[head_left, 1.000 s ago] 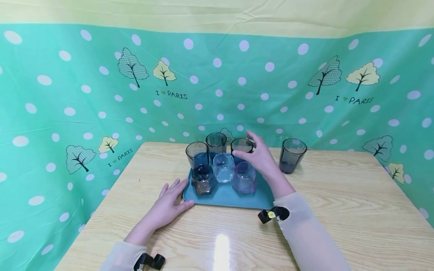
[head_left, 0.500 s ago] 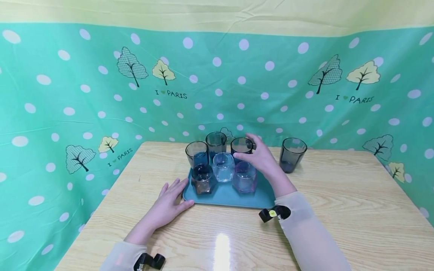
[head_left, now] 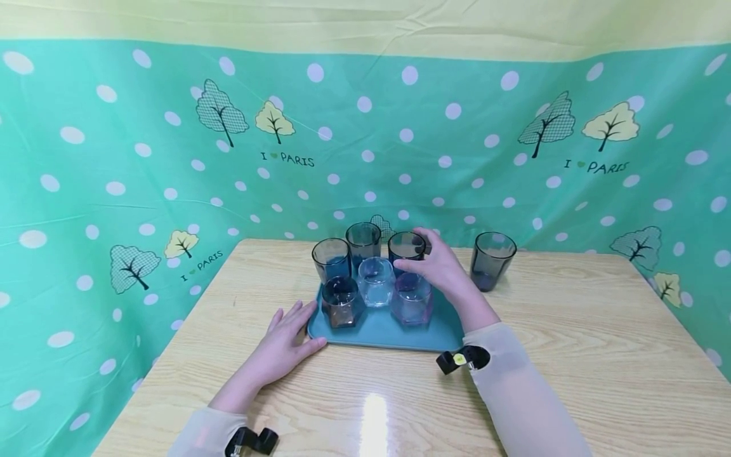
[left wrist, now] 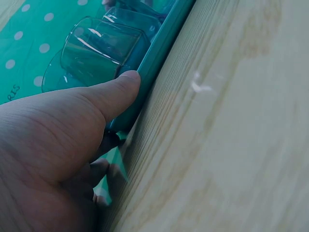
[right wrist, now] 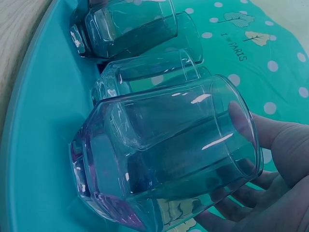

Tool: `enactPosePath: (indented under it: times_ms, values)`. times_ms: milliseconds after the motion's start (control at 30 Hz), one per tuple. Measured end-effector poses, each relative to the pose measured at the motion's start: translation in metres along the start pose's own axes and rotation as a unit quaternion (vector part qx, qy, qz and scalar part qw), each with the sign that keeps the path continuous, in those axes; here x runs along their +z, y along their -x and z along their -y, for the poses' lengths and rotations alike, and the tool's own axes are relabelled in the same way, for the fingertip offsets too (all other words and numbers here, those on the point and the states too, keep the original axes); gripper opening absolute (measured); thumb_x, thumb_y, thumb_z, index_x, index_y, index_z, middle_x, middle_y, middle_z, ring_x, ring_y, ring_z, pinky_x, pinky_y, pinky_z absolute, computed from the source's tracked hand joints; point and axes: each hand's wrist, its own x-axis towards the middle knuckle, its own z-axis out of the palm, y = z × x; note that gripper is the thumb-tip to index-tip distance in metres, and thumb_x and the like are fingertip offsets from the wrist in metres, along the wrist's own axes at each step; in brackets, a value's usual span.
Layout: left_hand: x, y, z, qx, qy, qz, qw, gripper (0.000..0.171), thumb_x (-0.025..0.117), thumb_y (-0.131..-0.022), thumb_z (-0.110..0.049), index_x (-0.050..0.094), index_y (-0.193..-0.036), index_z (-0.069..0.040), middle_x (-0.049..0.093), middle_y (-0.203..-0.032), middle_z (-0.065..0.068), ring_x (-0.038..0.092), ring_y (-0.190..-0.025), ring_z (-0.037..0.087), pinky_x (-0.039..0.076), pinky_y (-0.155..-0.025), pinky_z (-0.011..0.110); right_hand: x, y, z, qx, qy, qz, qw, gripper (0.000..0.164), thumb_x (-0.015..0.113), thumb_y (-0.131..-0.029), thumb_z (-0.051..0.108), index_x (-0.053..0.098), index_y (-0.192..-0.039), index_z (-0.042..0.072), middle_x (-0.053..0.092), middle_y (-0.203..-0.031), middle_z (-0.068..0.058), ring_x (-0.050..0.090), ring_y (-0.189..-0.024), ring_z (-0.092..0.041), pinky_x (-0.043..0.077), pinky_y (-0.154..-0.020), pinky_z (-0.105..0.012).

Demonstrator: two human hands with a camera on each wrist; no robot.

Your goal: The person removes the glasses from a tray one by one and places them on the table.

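Observation:
My right hand [head_left: 436, 263] is around a tall dark glass [head_left: 400, 246] at the tray's back right, thumb on its near side and fingers behind. The right wrist view shows the short pink-tinted glass [right wrist: 159, 145] in front, partly hiding this grip. My left hand [head_left: 285, 343] rests at the left front corner of the blue-green tray [head_left: 382, 336]. Its fingers are spread, with the thumb [left wrist: 120, 92] against the tray's rim in the left wrist view. Also on the tray stand a short brown glass [head_left: 341, 304], a short clear glass [head_left: 377, 285] and two more tall dark glasses [head_left: 331, 260].
Another tall dark glass [head_left: 492, 261] stands on the wooden table [head_left: 571, 330], right of the tray. A green dotted cloth [head_left: 365, 139] hangs behind the table's back edge. The glasses on the tray stand close together.
My right hand's fingers and thumb have drawn in closer around the tall dark glass. The left hand, the tray and the glasses look the same.

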Motion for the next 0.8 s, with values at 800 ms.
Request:
enactPosePath:
  times_ms: [800]
  values:
    - [0.0007,-0.0003,-0.0001,0.001,0.001,-0.002,1.0000,0.087,0.077,-0.105,-0.045,0.039,-0.170,0.000,0.045,-0.171,0.019,0.026,-0.164,0.046,0.004,-0.133,0.069,-0.0003,-0.0008,-0.0026,0.006,-0.015,-0.010,1.000,0.097,0.094,-0.093,0.030,0.039,-0.172,0.016,0.044,-0.171,-0.014,0.039,-0.158,-0.042,0.040,-0.125,-0.060]
